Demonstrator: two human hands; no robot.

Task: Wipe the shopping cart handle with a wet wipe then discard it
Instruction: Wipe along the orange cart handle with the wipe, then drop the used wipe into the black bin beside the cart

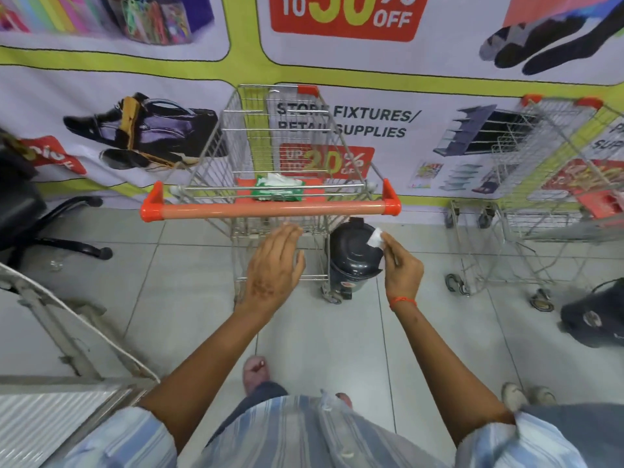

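Note:
A wire shopping cart stands in front of me with its orange handle running across the view. A green pack of wet wipes lies on the cart's child seat just behind the handle. My right hand pinches a small folded white wet wipe above the closed lid of a dark pedal bin, which stands on the floor at the cart's right rear wheel. My left hand hovers open, palm down, below the handle and touches nothing.
A second wire cart stands to the right, with a dark bag on the floor near it. A black office chair is at the left, a metal frame at the lower left. A printed banner covers the wall behind.

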